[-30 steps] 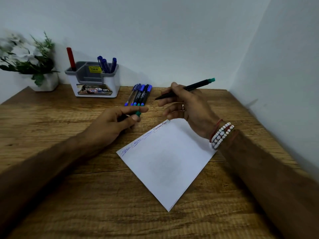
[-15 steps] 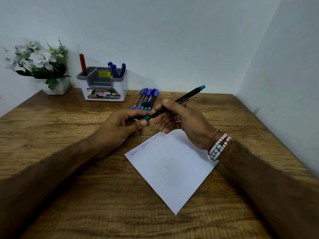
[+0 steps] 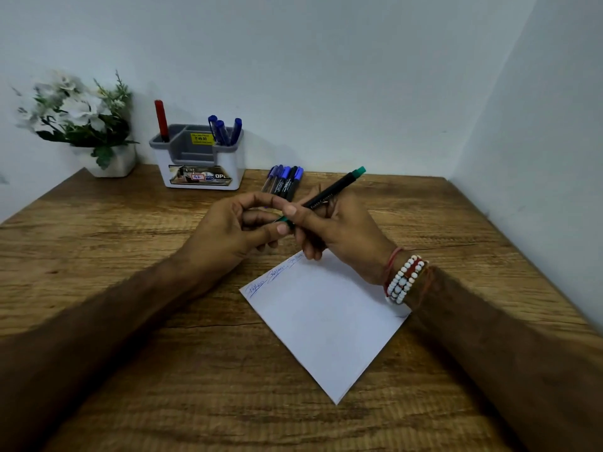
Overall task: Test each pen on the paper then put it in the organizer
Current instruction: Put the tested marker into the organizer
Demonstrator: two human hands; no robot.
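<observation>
Tabletop (image 3: 98, 256): wood, set into a wall corner. Paper (image 3: 326, 321) lies flat and turned cornerwise, likely so the writing edge faces the hands. Blue scribbles run along its upper left edge, and the far end of that line is hidden under the right hand.

Organizer (image 3: 199, 168) stands at the back wall with a red pen (image 3: 161, 120) and blue pens (image 3: 223, 130) upright in separate compartments.

Both hands are raised over the paper's far corner. Right hand (image 3: 342, 233) has fingers curled round the black pen (image 3: 329, 195), angled up and to the right. Left hand (image 3: 228, 236) pinches the green cap (image 3: 283, 219) at the pen's low end. The tip is covered, so I can't tell whether the cap is going on or coming off.

Loose pens (image 3: 285, 182) lie bunched beyond the hands, probably queued for testing.
</observation>
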